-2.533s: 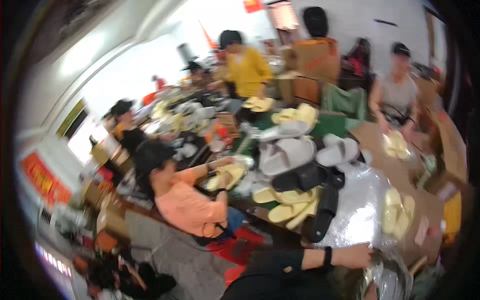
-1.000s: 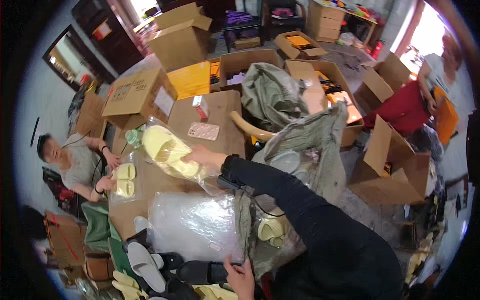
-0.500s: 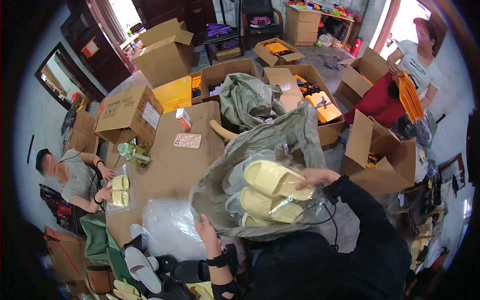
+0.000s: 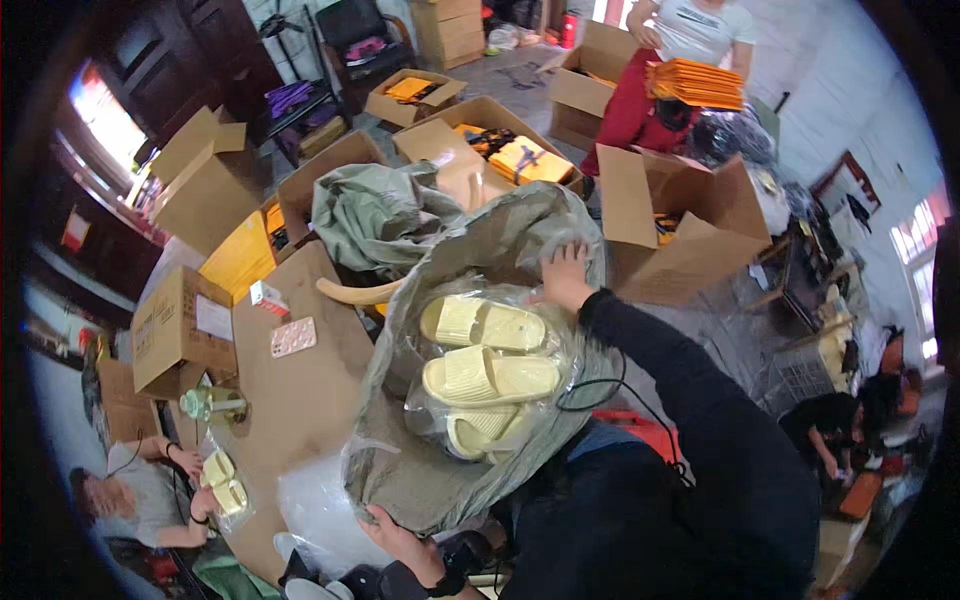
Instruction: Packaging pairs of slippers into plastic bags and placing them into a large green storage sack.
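A large grey-green woven sack point(image 4: 398, 392) stands open in front of me. Inside it lie several pale yellow slippers point(image 4: 490, 374) in clear plastic bags, one above another. At the sack's near left edge, my left hand point(image 4: 402, 548) is closed on the rim, its thumb showing and the other fingers mostly hidden. My right hand point(image 4: 566, 277) rests on the inner side of the sack's right wall, just past the slippers, fingers stretched out and apart. A black cord point(image 4: 622, 385) hangs by my right forearm.
A brown table point(image 4: 290, 385) on the left bears a phone point(image 4: 293, 338), a small box point(image 4: 267, 297) and a green bottle point(image 4: 213, 404). One person handles yellow slippers point(image 4: 224, 482) there; another holds orange packets point(image 4: 697, 85). Open cartons point(image 4: 690, 235) stand beyond the sack.
My right hand has let go of the bagged slippers, which now lie in the sack, and moved to its wall. My left hand has taken the rim. The view has swung right.
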A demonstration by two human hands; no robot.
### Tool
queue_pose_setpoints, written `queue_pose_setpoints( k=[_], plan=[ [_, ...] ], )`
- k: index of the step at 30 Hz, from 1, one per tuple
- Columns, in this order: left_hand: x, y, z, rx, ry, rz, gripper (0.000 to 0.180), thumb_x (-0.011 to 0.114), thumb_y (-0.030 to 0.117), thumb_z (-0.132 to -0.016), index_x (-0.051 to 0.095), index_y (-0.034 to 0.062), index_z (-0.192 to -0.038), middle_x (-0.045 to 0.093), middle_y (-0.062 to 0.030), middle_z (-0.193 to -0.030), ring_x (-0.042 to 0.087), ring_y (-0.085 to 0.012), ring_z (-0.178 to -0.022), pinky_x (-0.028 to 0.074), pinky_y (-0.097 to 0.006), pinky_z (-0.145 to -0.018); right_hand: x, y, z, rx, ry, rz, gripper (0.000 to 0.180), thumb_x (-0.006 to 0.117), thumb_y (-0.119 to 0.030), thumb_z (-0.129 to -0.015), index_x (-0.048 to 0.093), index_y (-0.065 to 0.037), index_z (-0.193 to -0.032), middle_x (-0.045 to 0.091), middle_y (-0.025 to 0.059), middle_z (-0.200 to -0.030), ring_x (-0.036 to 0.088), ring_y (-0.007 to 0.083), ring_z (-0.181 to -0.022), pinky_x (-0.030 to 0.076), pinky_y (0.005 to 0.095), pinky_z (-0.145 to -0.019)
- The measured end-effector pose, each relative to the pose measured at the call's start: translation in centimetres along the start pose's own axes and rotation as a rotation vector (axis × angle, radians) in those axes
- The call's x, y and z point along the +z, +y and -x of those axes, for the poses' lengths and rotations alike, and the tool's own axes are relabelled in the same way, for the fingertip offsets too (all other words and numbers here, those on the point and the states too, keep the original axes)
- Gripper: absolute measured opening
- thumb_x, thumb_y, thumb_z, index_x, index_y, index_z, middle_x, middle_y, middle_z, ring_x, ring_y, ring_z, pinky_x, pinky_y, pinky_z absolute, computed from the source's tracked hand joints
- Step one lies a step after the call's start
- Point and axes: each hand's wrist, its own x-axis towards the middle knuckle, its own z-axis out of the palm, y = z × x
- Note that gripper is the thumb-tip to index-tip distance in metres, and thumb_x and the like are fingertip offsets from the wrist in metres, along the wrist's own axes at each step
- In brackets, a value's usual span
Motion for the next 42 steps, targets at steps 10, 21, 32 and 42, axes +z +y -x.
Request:
queue_pose_setpoints(
  k=[10,21,32,42],
  plan=[
    [3.5,0.5,0.8,-0.367,-0.232,0.063,0.041,0.053,0.028,-0.089,0.047,-0.0034,-0.116,0.057,-0.0133,-0.105,0.057,-0.0234,-0.095,0.047,-0.035,-0.081,1.8,8.4,3.1,0.388,0.623,-0.708,0.075,0.078,-0.015,-0.06,0.046,-0.006,-0.127,0.041,0.017,-0.131,0.035,0.0316,-0.124,0.031,0.0417,-0.101],
    [3.5,9.5,-2.7,-0.198,-0.224,0.176,0.039,0.049,0.03,-0.091,0.052,-0.0009,-0.115,0.06,-0.0106,-0.109,0.061,-0.0211,-0.093,0.05,-0.033,-0.079,-9.3,11.8,-3.7,-0.095,0.45,-1.633,0.024,0.048,-0.015,-0.086,0.063,0.001,-0.096,0.064,0.006,-0.091,0.056,0.013,-0.086,0.042,0.0257,-0.077],
    [3.2,8.9,-4.5,-0.001,-0.226,-0.177,0.046,0.05,0.038,-0.093,0.057,-0.0057,-0.103,0.063,-0.0107,-0.092,0.061,-0.0158,-0.079,0.05,-0.03,-0.068,-5.8,14.7,-2.7,0.137,0.369,-1.851,0.027,0.056,-0.019,-0.088,0.061,0.002,-0.103,0.063,0.0063,-0.096,0.059,0.0135,-0.082,0.046,0.0269,-0.073],
    [2.8,4.6,-5.6,-0.016,-0.017,-0.486,0.053,0.047,0.04,-0.094,0.055,-0.0107,-0.105,0.061,-0.0141,-0.098,0.058,-0.0173,-0.084,0.048,-0.031,-0.072,-5.1,13.0,-4.9,0.108,0.383,-1.593,0.03,0.056,-0.022,-0.088,0.06,0.002,-0.105,0.061,0.0064,-0.099,0.056,0.0136,-0.088,0.044,0.0284,-0.078]
  ],
)
